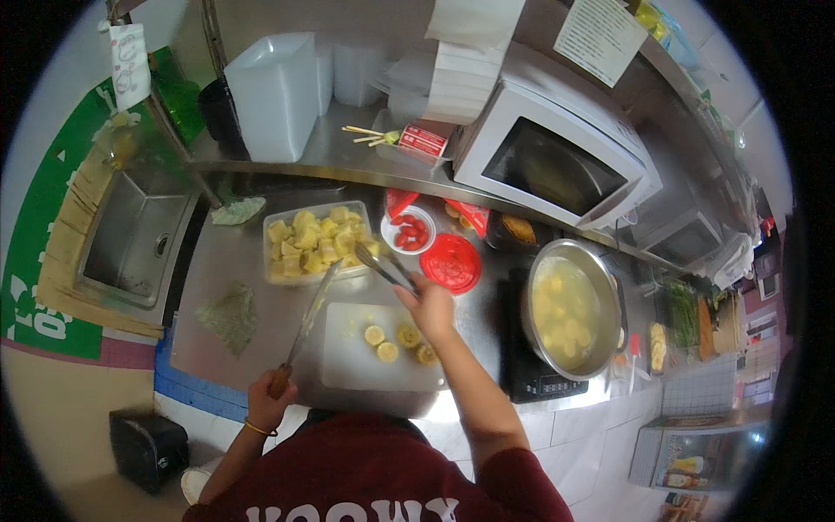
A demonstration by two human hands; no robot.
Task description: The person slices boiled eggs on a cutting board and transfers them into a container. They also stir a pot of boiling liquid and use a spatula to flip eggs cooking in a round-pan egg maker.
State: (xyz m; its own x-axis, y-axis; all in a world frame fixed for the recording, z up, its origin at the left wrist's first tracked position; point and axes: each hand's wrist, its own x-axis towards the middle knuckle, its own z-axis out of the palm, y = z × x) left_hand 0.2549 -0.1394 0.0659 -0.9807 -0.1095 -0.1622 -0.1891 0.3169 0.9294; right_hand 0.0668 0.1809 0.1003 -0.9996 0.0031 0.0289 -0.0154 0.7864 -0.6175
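My left hand (271, 395) grips the wooden handle of a long knife (311, 318), its blade tilted up and bits of food stuck to it. Tongs (385, 266) are in my right hand (430, 308), their tips at the right side of a clear plastic tub (269, 258) full of yellow corn chunks (313, 238). Below, several round corn pieces (387, 352) lie on a white cutting board (346, 365). Behind my right hand are a red lid (451, 263) and a white bowl (387, 228) of small red pieces.
At right, a steel pot (613, 307) with yellowish pieces in liquid sits on a black induction cooker (548, 390). A green cloth (229, 318) lies at left, beside a steel sink (130, 241). A microwave (554, 153) and white containers (271, 98) stand on the raised shelf.
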